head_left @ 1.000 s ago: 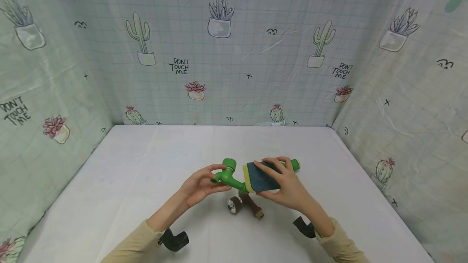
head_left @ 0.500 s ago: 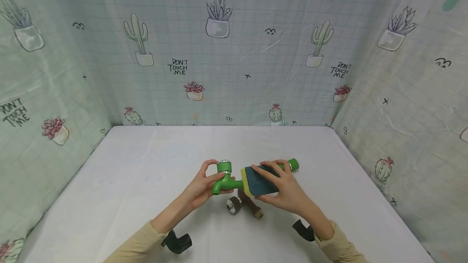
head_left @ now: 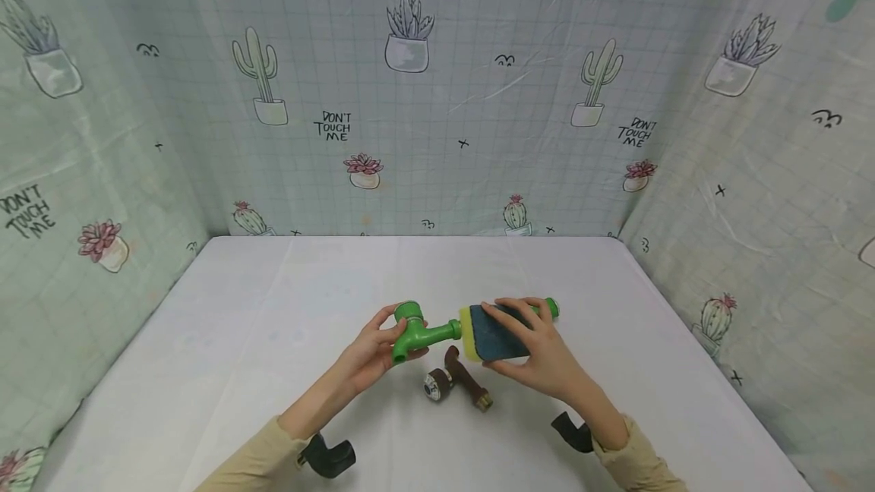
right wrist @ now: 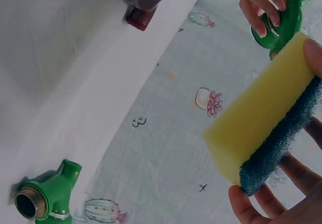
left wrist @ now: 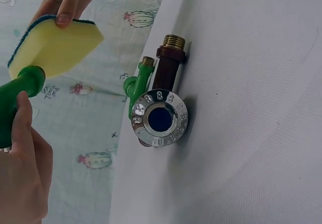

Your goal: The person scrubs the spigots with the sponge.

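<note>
left arm slants inward | left hand grips, fingers curled | right arm slants inward | right hand grips, fingers spread

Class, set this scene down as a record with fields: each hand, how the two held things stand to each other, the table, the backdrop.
Left hand: grips a green tap
Right hand: grips a sponge
Sponge colours: yellow, with a dark blue layer
Held pair: tap's end at the sponge's yellow part; contact unclear
Table: white; brown tap and second green tap lie on it
Backdrop: cactus-print cloth
</note>
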Demonstrator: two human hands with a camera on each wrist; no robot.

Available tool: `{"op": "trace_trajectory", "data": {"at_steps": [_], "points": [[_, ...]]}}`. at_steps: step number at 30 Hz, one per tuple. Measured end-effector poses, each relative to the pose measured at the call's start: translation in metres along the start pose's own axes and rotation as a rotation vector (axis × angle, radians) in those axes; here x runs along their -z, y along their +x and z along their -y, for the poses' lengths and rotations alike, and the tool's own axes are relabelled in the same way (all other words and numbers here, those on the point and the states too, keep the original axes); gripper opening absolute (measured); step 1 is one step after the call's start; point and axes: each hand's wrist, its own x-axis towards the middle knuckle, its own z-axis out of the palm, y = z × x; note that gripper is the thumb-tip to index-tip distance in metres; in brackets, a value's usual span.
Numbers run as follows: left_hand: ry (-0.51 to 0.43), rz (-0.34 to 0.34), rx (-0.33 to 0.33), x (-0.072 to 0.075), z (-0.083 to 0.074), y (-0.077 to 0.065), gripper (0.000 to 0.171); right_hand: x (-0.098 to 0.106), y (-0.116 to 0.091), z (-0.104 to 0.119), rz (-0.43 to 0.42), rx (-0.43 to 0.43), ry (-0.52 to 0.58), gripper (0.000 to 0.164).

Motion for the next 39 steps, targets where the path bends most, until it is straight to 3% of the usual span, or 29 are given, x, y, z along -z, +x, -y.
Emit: {"op": "trace_trajectory", "data": {"at_steps": [5, 8, 16, 22, 30, 34, 39], "points": [[-0.079, 0.004, 0.022, -0.001, -0.001, -0.002, 0.029, -0.001, 0.0, 0.002, -0.029, 0.023, 0.032, 0.082], [-0.068, 0.022, 0.028, 0.0, -0.002, -0.003, 0.03, 0.0, 0.001, 0.004, -0.029, 0.034, 0.045, 0.08], [0.107, 0.145, -0.018, 0.007, -0.005, -0.004, 0.038, 0.005, 0.005, 0.001, 0.02, 0.081, 0.146, 0.073], [0.189, 0.228, -0.006, 0.005, 0.002, -0.005, 0.039, 0.008, 0.009, 0.0, 0.052, 0.038, 0.191, 0.072], [0.215, 0.13, -0.017, 0.004, 0.005, -0.004, 0.041, 0.011, 0.006, 0.002, 0.049, 0.015, 0.208, 0.076], [0.2, 0.113, -0.038, 0.008, 0.006, -0.003, 0.04, 0.011, 0.004, 0.006, 0.063, 0.052, 0.176, 0.076], [0.188, 0.104, -0.012, 0.013, 0.01, -0.001, 0.037, 0.015, 0.006, 0.01, 0.042, 0.137, 0.059, 0.069]]}}
